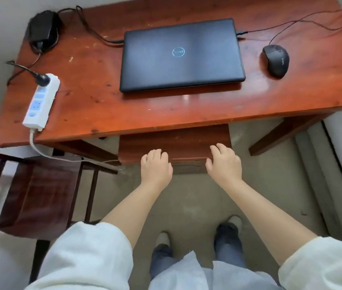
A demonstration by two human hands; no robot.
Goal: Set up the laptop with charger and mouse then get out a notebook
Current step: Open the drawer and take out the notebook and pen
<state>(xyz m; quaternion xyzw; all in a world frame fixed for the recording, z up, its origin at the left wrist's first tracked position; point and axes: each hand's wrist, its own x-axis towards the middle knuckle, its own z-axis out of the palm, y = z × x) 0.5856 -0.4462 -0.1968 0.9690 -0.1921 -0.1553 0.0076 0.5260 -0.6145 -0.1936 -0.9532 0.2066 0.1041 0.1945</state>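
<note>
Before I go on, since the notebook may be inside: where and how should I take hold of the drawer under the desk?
Grip the drawer by the lower edge of its front panel, from the front, fingers hooked underneath. No knob or handle shows on it, and the left hand and right hand are already at that edge, spread apart for what should be a level pull.
</note>
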